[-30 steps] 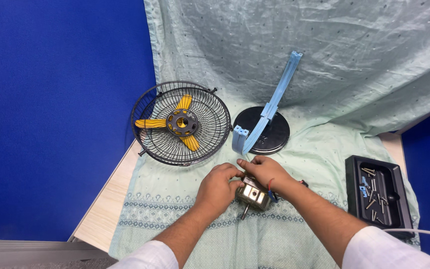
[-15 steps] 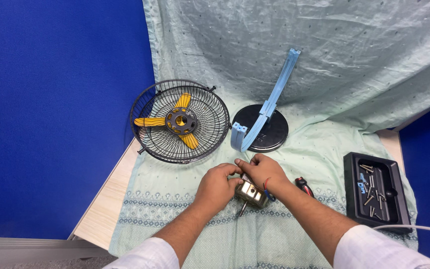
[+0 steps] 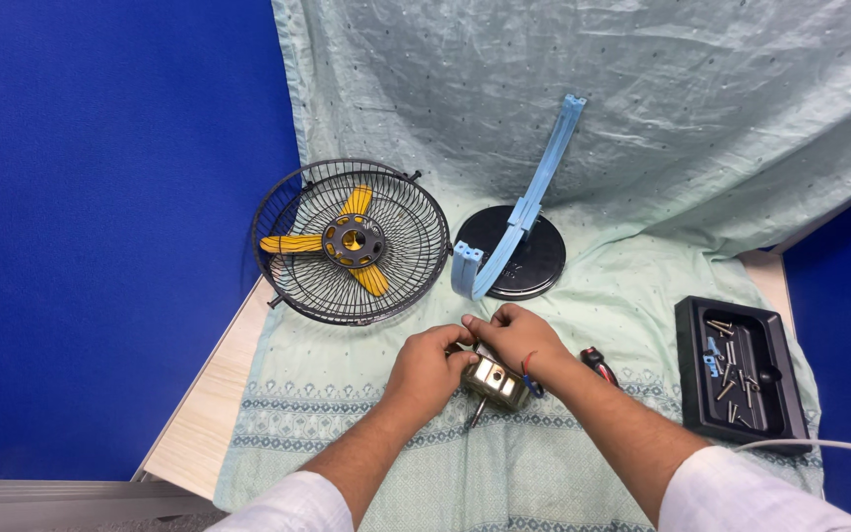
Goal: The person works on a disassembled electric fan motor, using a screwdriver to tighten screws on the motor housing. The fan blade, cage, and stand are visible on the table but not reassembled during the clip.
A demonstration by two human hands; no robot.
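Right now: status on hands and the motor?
Left hand and right hand both gripping small metal motor on cloth. Fan guard, blue stand, screw tray all apart from hands.

motor (image 3: 496, 379) – bright bare metal, glossy | fan guard (image 3: 352, 241) – dark wire, matt; blades yellow plastic | stand arm (image 3: 524, 212) pale blue smooth plastic on a black matt base (image 3: 534, 268) | tray (image 3: 693, 366) black glossy plastic, metal screws | cloth (image 3: 642, 118) thin, crinkled, pale green | surface (image 3: 214, 394) light wood
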